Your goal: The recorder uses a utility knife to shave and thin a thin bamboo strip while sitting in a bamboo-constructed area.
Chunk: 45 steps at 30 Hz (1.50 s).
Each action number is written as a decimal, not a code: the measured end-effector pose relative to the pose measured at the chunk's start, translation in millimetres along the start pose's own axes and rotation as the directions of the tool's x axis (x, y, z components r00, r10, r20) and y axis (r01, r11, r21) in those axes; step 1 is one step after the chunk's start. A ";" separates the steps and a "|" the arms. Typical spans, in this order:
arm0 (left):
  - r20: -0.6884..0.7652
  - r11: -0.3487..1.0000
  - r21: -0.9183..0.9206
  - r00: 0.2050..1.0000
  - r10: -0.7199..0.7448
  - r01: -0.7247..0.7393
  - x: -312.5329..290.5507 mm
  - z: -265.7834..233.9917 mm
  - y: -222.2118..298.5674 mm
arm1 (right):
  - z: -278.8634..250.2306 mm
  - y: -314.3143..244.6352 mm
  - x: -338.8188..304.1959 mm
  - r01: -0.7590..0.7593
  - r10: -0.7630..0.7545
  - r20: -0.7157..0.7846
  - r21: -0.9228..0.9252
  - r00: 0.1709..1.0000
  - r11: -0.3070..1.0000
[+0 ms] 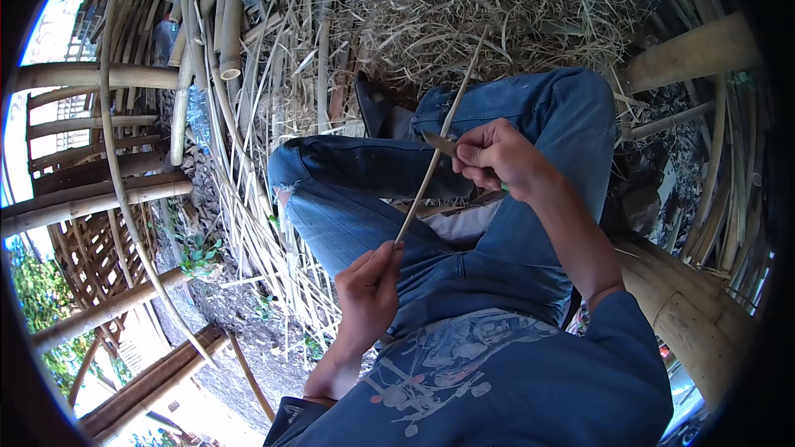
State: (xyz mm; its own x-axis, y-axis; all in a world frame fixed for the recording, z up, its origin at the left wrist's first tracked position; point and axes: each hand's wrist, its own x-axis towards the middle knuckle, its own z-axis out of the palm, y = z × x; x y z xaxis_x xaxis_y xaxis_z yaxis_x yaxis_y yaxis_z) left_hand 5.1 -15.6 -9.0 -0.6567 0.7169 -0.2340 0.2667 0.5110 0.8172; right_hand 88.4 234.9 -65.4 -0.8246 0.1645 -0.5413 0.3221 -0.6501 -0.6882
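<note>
From where I sit at the feed, I have the left hand [370, 285] low in front of the lap, its fingers pinching the near end of a long, thin bamboo strip [426, 182]. The strip slants up and rightward over the crossed legs in blue jeans [339, 215], its far tip reaching the straw [497, 25] beyond them. Farther along it, I see the right hand [494, 156] curled around a short knife [439, 143], thumb pressed along it and the blade pointing left across the strip; whether the edge bites in, I cannot tell. The two hands are well apart, both above the legs.

To the left of the knees I make out a spread of loose pale slivers [240, 223], a clear plastic bottle [198, 118] and a small green plant [199, 257]. A dark shoe [374, 108] shows beside the straw, and a thick bamboo pole [696, 54] juts in from the right
</note>
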 end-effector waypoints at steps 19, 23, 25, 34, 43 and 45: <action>0.024 0.997 -0.065 0.999 -0.040 0.041 -2.5 -1.9 0.2 | -6.0 -0.5 1.0 -0.077 0.073 0.082 0.047 0.994 0.996; 0.024 0.995 -0.088 0.998 -0.054 0.056 -3.2 -1.9 -1.2 | 10.9 4.0 -0.5 -0.175 0.171 0.272 -0.009 0.947 0.985; 0.024 0.995 -0.086 0.999 -0.048 0.050 -2.0 -1.6 3.4 | 4.2 -0.1 1.0 -0.183 0.191 0.185 -0.055 0.964 0.982; 0.030 0.992 -0.123 1.000 -0.005 0.008 -3.1 0.1 0.6 | -3.8 -4.8 1.0 -0.190 0.183 0.207 0.014 0.961 0.982; 0.038 0.993 -0.118 0.999 -0.022 0.026 -3.4 -0.9 -3.2 | -7.5 -2.2 2.6 -0.134 0.125 0.088 0.111 0.988 0.985; 0.038 0.992 -0.124 0.999 -0.032 0.037 -2.8 0.9 -5.1 | 7.1 1.3 -0.3 -0.222 0.224 0.240 -0.034 0.945 0.974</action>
State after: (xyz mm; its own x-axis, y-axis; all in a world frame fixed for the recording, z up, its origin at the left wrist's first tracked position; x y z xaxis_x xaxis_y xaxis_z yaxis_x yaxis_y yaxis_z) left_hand 6.1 -19.8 -13.1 -0.6375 0.7178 -0.2801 0.1532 0.4743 0.8669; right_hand 85.8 228.7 -62.8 -0.8185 -0.1679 -0.5494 0.5129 -0.6445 -0.5671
